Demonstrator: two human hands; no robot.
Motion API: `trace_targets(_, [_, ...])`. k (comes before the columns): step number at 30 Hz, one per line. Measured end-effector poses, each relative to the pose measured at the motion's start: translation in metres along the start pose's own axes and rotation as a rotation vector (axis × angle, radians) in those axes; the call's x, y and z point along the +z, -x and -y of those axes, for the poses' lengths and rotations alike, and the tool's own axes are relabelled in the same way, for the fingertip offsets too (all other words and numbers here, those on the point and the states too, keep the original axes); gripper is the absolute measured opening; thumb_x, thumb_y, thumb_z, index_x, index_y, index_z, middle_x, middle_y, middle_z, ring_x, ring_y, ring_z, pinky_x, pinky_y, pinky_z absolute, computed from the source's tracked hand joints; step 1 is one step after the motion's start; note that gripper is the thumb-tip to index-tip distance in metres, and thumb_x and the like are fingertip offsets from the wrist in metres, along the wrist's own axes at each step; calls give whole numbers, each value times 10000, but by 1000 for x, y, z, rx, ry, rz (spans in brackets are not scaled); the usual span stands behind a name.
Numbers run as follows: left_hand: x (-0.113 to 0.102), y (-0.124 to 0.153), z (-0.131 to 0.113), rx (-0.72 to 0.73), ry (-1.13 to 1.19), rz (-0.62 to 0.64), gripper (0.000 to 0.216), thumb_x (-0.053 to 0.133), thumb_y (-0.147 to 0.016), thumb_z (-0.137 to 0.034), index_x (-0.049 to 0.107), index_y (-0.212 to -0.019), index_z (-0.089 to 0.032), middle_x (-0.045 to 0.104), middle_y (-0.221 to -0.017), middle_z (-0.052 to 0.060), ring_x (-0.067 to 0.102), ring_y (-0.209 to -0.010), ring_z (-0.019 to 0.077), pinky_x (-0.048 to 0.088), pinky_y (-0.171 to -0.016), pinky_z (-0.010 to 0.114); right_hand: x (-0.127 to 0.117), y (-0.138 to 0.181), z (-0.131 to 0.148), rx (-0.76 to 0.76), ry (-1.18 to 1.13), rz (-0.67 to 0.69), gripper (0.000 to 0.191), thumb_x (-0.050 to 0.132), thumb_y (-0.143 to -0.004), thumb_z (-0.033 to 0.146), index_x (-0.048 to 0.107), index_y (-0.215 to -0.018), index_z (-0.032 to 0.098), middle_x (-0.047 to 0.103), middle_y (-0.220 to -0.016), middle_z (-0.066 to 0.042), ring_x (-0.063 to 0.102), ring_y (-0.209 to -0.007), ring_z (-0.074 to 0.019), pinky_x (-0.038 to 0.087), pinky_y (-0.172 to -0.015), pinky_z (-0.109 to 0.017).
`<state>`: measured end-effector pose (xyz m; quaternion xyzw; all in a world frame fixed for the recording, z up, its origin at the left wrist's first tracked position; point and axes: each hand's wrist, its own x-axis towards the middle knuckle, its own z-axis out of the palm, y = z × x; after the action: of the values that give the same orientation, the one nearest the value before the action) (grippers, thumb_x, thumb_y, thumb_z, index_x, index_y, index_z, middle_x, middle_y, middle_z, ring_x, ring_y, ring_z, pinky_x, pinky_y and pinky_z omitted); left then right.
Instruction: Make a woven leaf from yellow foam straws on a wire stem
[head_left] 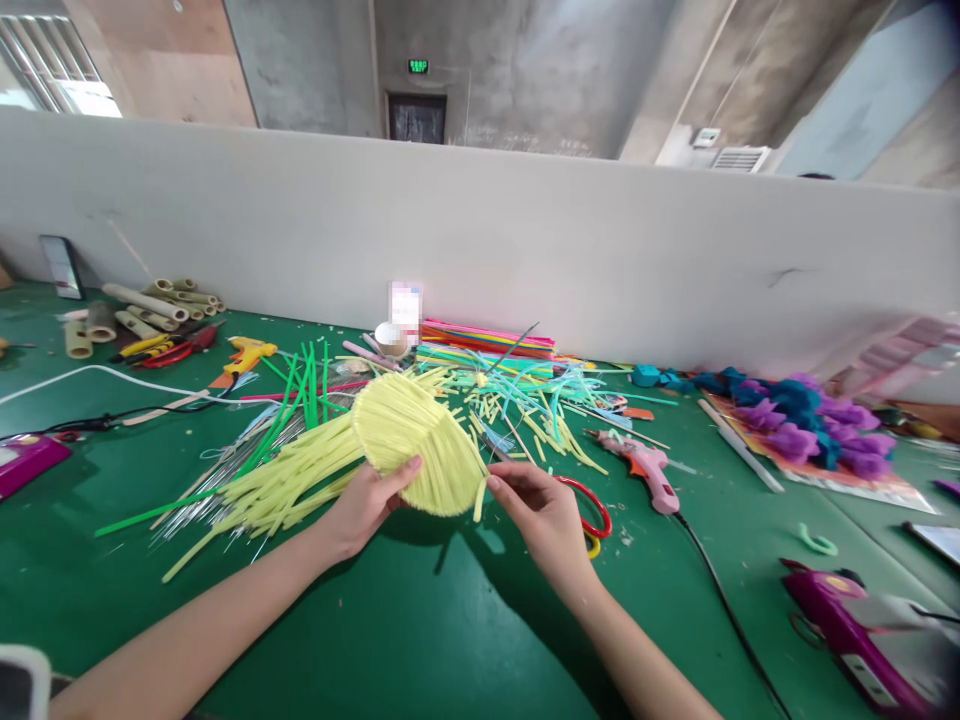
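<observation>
My left hand (379,500) is closed on the lower left of a yellow pipe-cleaner leaf (420,440), thumb on its face. The leaf is broad and rounded, with strands laid side by side and a seam across it. At its right edge, the thumb and fingers of my right hand (536,505) pinch a thin yellow pipe-cleaner end (480,498). Scissors (596,510) with red and yellow handles lie behind my right hand, which partly hides them. A bundle of yellow pipe cleaners (292,480) lies left of the leaf.
Cut pipe-cleaner pieces (551,425) litter the green table (360,640). A pink glue gun (649,475) with a cord lies right; a yellow glue gun (251,352) lies left. Bamboo tubes (161,305), purple and blue fuzzy flowers (817,425) and a white partition (480,230) stand farther back.
</observation>
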<state>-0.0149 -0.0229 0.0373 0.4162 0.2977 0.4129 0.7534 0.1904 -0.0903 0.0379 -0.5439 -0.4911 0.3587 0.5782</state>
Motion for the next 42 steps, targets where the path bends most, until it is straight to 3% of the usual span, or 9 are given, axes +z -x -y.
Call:
trace_targets(8, [2, 2, -2, 35, -37, 11, 632, 729, -831, -351, 512, -1408, -216, 618, -1358, 95, 541, -1264, 348, 498, -1006, 458, 0, 3, -5, -73, 184, -17, 222, 693, -833, 400, 745, -864, 187, 754, -836, -66, 660, -733, -204, 521, -676, -309])
trace_targets(13, [1, 1, -1, 40, -46, 4, 644, 734, -827, -354, 501, -1417, -242, 602, -1379, 75, 554, -1253, 336, 507, -999, 437, 0, 7, -7, -322, 420, -41, 131, 628, -896, 284, 731, -880, 205, 730, -769, -30, 630, -653, -171, 498, -631, -287])
trace_targets(17, [0, 1, 0, 34, -59, 6, 632, 721, -839, -351, 496, -1420, -241, 606, -1375, 76, 572, -1234, 329, 511, -994, 434, -3, 8, -6, -566, 547, -5, 112, 590, -913, 184, 694, -952, 202, 728, -832, -46, 655, -742, -186, 504, -708, -311])
trace_targets(22, [-2, 0, 0, 30, -75, 0, 650, 721, -838, -358, 483, -1429, -234, 608, -1371, 84, 590, -1212, 332, 509, -994, 448, -7, 8, -6, -704, 678, 41, 143, 598, -891, 166, 643, -1024, 193, 717, -843, -63, 664, -777, -221, 491, -725, -357])
trace_targets(29, [-7, -1, 6, 85, -143, 27, 620, 695, -856, -373, 490, -1425, -234, 606, -1374, 76, 562, -1249, 335, 480, -1027, 473, -4, 8, -8, -658, 666, 2, 91, 575, -930, 195, 665, -914, 201, 720, -788, -50, 651, -713, -205, 485, -702, -343])
trace_targets(33, [-8, -1, 7, 111, -190, 27, 592, 699, -847, -392, 530, -1393, -237, 605, -1376, 63, 544, -1270, 332, 470, -1041, 465, -2, 9, -7, -513, 598, -17, 167, 576, -931, 242, 697, -826, 196, 719, -754, -53, 656, -697, -202, 502, -673, -321])
trace_targets(37, [-7, -2, 6, 100, -184, 22, 578, 701, -842, -401, 553, -1372, -228, 604, -1376, 68, 550, -1265, 334, 461, -1051, 467, -4, 9, -1, -320, 473, 20, 151, 612, -902, 287, 729, -848, 209, 752, -809, -41, 695, -726, -191, 529, -686, -286])
trace_targets(42, [-6, -1, 5, 56, -131, 11, 601, 710, -839, -386, 533, -1389, -219, 617, -1359, 83, 563, -1249, 341, 469, -1037, 484, -9, 7, 5, -326, 455, 96, 132, 603, -895, 275, 720, -906, 215, 754, -841, -33, 703, -758, -193, 539, -722, -291])
